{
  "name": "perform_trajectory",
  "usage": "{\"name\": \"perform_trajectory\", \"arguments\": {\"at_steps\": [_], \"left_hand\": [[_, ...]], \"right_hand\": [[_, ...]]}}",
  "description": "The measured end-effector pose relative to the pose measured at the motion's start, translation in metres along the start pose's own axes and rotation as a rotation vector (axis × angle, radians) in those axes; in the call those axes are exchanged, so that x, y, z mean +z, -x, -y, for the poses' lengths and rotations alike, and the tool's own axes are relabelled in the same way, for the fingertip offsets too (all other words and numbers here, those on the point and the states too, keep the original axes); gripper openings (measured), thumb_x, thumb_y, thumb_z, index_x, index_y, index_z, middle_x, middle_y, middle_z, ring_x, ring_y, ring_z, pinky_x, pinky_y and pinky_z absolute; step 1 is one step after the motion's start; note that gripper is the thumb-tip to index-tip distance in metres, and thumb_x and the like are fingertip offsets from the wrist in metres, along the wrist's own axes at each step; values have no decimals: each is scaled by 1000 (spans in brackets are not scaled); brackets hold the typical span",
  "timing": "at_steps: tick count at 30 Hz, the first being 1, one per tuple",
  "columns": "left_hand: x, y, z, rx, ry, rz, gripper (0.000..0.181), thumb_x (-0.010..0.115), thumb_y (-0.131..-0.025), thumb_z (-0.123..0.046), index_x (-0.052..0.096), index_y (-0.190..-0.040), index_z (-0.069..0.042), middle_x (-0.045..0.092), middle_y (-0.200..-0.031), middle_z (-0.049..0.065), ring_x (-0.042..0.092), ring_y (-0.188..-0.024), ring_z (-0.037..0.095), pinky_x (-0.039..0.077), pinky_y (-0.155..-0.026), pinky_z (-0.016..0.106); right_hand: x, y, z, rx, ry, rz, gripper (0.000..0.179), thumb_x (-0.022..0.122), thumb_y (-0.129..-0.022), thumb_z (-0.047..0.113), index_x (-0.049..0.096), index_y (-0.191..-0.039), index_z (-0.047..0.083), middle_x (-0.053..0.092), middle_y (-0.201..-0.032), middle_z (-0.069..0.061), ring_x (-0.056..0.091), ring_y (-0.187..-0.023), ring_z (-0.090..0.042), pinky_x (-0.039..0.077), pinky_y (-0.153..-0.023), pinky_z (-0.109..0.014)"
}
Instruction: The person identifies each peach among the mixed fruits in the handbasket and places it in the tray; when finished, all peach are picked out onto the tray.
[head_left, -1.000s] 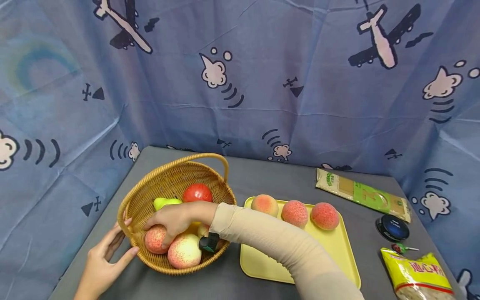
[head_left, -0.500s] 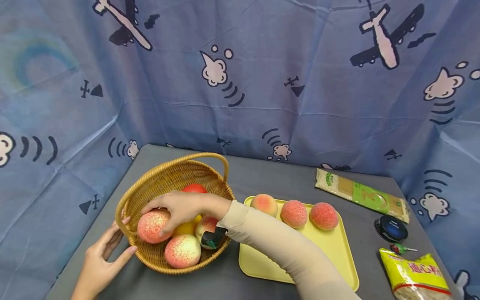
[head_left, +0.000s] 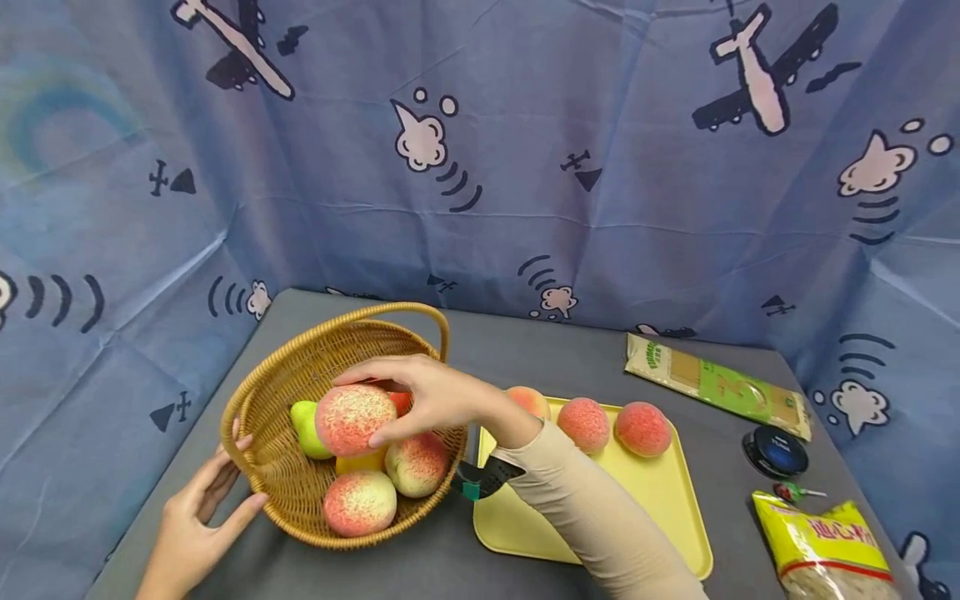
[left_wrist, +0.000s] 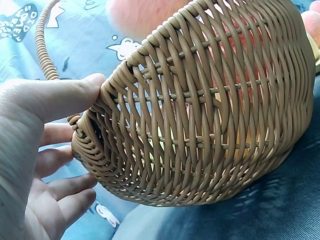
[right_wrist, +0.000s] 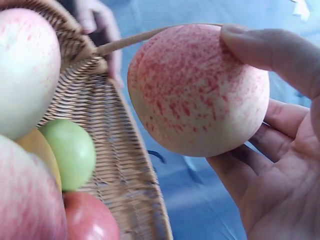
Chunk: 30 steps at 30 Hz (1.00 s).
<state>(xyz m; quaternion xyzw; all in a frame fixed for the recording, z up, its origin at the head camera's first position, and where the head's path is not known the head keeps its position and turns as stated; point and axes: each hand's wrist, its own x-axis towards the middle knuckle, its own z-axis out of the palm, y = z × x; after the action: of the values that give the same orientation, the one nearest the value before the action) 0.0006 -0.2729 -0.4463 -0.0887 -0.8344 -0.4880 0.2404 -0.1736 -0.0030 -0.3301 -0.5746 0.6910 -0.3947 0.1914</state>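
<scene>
In the head view my right hand (head_left: 442, 392) grips a speckled pink-and-cream peach (head_left: 351, 423) over the wicker basket (head_left: 273, 433). The right wrist view has the thumb on one side of the peach (right_wrist: 200, 95) and fingers beneath it. My left hand (head_left: 197, 510) holds the basket's left end; in the left wrist view its thumb lies on the rim of the basket (left_wrist: 190, 100). Inside the basket are two more peaches (head_left: 360, 502), a green pear (head_left: 309, 432), a yellow fruit (head_left: 362, 461), mostly covered, and a red fruit (head_left: 401, 402), partly hidden by my right hand.
Right of the basket lies a yellow tray (head_left: 663, 508) with three peaches (head_left: 642, 429) along its back edge; my right forearm crosses it. Farther right are a long noodle packet (head_left: 716, 385), a dark round tin (head_left: 777, 451), a lollipop (head_left: 789, 492) and a yellow bag (head_left: 823, 546).
My right hand has taken hold of the peach at the basket's left, lifted it and moved it to the right. The green pear shows again. My left hand stays at the basket.
</scene>
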Motion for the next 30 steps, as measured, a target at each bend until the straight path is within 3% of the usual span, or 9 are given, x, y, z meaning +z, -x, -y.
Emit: {"name": "perform_trajectory", "arguments": {"at_steps": [8,13,17,24,30], "left_hand": [[-1,0,1,-31,-29,-1,74,70,-67,25,46,-135,7,49,-140,-8,47,-127,-1,43,-99,8],[0,1,-1,-29,-28,4,73,69,-67,25,46,-135,8,48,-140,-12,47,-126,-2,43,-99,8],[1,-1,-2,-17,-21,2,73,69,-67,26,46,-135,9,49,-140,-9,47,-126,-1,43,-99,8],[2,-2,-1,-27,-15,13,76,69,-67,25,44,-137,7,48,-142,2,45,-129,1,41,-102,9],[0,-1,2,-18,-13,10,76,68,-67,27,44,-136,9,48,-142,-2,46,-128,0,42,-101,9]], "right_hand": [[-5,50,-3,-19,-222,-143,65,77,-78,7,49,-137,6,50,-138,-7,51,-122,-16,52,-100,-32],[-7,81,-6,-39,-233,-207,66,77,-77,3,48,-136,2,49,-138,-13,50,-124,-20,51,-101,-37],[-4,108,-12,-50,-266,-253,65,75,-78,-1,46,-136,-1,47,-138,-20,48,-127,-21,50,-103,-37],[9,164,-31,22,-306,-341,66,72,-78,-8,44,-138,-2,46,-139,-19,47,-128,-17,47,-106,-28],[35,200,-55,137,-340,-376,63,69,-80,-7,44,-138,0,49,-138,-16,48,-128,-13,43,-108,-22]]}}
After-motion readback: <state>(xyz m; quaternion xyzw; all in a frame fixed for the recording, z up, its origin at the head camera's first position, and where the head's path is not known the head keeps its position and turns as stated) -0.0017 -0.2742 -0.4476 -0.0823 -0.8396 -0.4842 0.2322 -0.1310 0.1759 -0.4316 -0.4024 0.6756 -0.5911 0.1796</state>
